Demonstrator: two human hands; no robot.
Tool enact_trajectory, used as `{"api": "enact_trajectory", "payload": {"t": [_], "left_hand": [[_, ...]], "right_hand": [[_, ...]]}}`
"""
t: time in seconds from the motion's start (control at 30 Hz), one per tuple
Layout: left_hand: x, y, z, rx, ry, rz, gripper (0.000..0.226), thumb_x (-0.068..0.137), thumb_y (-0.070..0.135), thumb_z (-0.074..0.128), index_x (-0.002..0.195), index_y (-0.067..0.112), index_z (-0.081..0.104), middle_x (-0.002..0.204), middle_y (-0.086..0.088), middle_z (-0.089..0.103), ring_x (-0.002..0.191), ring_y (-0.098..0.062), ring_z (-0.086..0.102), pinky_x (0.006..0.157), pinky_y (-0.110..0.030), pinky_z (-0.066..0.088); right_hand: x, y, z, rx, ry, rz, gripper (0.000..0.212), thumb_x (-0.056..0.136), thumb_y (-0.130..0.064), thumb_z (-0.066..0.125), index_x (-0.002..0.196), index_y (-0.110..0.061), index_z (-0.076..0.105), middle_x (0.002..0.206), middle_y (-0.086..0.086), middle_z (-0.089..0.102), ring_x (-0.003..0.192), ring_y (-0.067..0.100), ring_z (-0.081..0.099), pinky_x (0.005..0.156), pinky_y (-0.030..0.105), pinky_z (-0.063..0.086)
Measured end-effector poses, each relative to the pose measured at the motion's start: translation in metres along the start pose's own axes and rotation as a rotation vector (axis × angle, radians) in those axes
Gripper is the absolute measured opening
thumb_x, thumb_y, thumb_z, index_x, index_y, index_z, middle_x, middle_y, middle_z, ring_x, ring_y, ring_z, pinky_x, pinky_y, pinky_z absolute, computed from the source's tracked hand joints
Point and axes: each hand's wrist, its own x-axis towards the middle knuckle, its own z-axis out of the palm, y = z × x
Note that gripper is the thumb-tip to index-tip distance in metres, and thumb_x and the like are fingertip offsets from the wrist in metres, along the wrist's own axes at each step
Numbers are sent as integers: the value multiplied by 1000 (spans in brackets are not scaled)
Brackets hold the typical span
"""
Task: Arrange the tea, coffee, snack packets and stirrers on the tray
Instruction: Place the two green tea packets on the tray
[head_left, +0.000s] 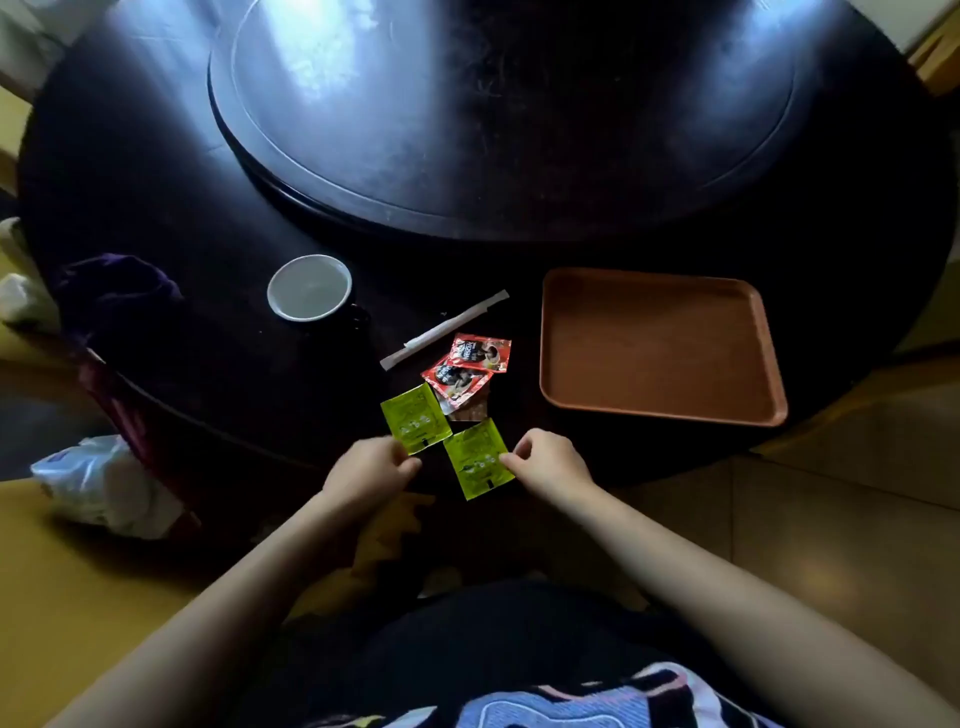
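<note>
The tray (660, 345) sits bare at about three o'clock on the dark round table (208, 364), nothing on it yet, so by the look of things the arranging has not begun. All the items lie in a loose cluster at the table's near edge, left of the tray and apart from it.

Two green tea packets are closest to the person. The left hand (371, 467) pinches the lower corner of the left tea packet (414, 420) between thumb and fingers. The right hand (545, 460) pinches the right edge of the right tea packet (477, 457) the same way. Whether either packet is lifted off the table or only gripped where it lies, I cannot tell.

Just beyond them, toward twelve o'clock, two red coffee packets (470, 364) overlap each other, and a brown snack packet (470, 410) pokes out from beneath them, mostly hidden. A wrapped stirrer (444, 330) lies slanted at their eleven o'clock side, close to them. Only one stirrer shows clearly.

A white-lined cup (310, 287) stands farther off at ten o'clock.

Left to do, as I judge it: carry both tea packets over to the tray, then the coffee, the snack and the stirrer, and set them in some order there.
</note>
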Motion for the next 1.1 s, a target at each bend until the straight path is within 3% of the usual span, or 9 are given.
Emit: {"api": "enact_trajectory", "payload": {"t": [0.13, 0.23, 0.3, 0.53, 0.67, 0.8, 0.97, 1.1], "left_hand": [[11, 8, -8, -34, 299, -24, 44, 81, 35, 63, 115, 10, 51, 114, -15, 56, 104, -30, 54, 83, -40, 46], [21, 12, -1, 19, 302, -39, 62, 79, 35, 66, 129, 10, 41, 127, -18, 45, 118, -33, 42, 94, -42, 42], [26, 14, 3, 97, 321, -32, 65, 78, 36, 66, 131, 10, 38, 130, -17, 42, 120, -32, 38, 96, -42, 39], [36, 11, -3, -138, 297, -80, 65, 70, 29, 76, 124, 10, 45, 125, -17, 42, 117, -30, 40, 95, -39, 41], [35, 7, -7, -430, 231, -76, 45, 73, 18, 74, 112, 10, 53, 115, -15, 57, 100, -23, 56, 77, -27, 44], [26, 3, -9, -640, 160, -80, 30, 71, 19, 76, 94, 19, 56, 95, -5, 64, 90, -21, 62, 76, -34, 50], [17, 18, -11, -934, 17, -87, 31, 69, 12, 77, 95, 16, 61, 96, -11, 67, 91, -27, 66, 84, -43, 55], [16, 39, -15, -1155, -113, -72, 33, 73, 6, 71, 104, 8, 61, 88, -8, 69, 72, -17, 70, 58, -29, 59]], "right_hand": [[4, -22, 10, -87, 132, 25, 51, 79, -44, 65, 109, -5, 52, 114, 14, 61, 106, 32, 57, 82, 40, 49], [5, -30, 21, -119, 175, 55, 65, 73, -41, 72, 118, -4, 43, 124, 18, 53, 116, 34, 50, 89, 43, 47], [4, -31, 23, -122, 197, 56, 64, 73, -38, 74, 117, -5, 43, 125, 18, 53, 116, 34, 50, 90, 43, 47], [4, -22, 25, 68, 135, -13, 32, 78, -31, 70, 96, -7, 58, 104, 12, 65, 96, 30, 61, 79, 39, 50], [0, -11, 12, 359, 49, -40, 25, 81, -24, 68, 98, -6, 63, 100, 14, 70, 89, 29, 66, 73, 41, 56], [-10, -3, -5, 600, -66, -18, 29, 83, -20, 65, 107, -3, 61, 88, 7, 69, 69, 12, 63, 48, 19, 50], [-17, 1, -29, 855, -82, -58, 23, 87, -19, 61, 105, -6, 63, 85, 1, 69, 73, 10, 66, 63, 18, 56], [-16, 0, -46, 943, -72, -95, 26, 95, -18, 47, 109, -1, 59, 89, 7, 68, 77, 14, 65, 68, 18, 54]]}}
